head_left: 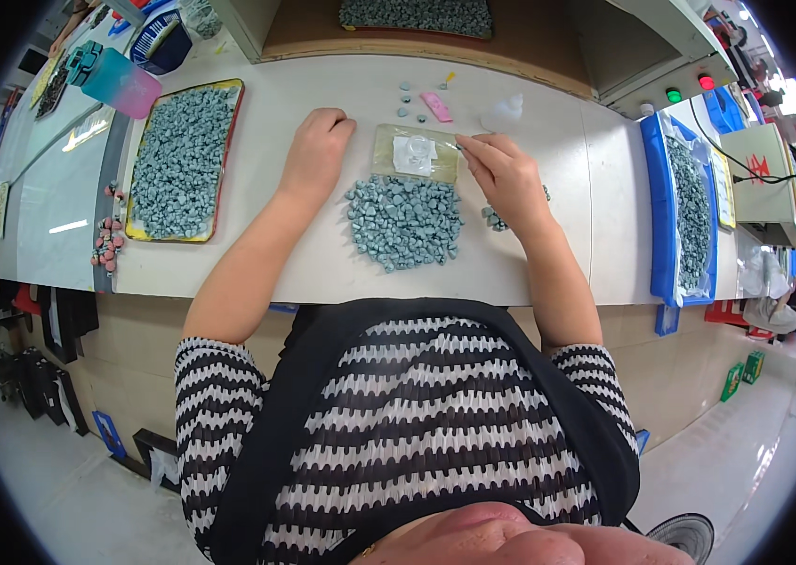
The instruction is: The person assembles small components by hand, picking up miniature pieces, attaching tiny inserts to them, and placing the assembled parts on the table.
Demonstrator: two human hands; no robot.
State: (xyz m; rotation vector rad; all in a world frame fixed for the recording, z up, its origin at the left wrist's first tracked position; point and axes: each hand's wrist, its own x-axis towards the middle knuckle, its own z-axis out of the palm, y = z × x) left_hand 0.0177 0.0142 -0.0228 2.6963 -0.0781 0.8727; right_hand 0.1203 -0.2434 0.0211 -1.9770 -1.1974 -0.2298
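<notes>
My left hand [320, 151] rests on the table with its fingers curled closed; whatever may be inside them is hidden. To its right lies a flat yellowish translucent plate [383, 151] with a white patch and a clear round shape at its middle. My right hand [506, 179] is closed in a pinch at the plate's upper right edge, a tiny dark bit showing at the fingertips. Just below the plate spreads a pile of small grey-green stones [404, 221]. A smaller cluster of stones [494, 219] sits beside my right hand, partly covered by it.
A yellow-and-red rimmed tray [229, 155] of stones lies left, near a teal-pink bottle [120, 83] and pinkish pieces [108, 247]. A blue bin [659, 217] of stones stands right. Beyond the plate are a pink piece [435, 106], a few loose stones and a shelf [548, 71].
</notes>
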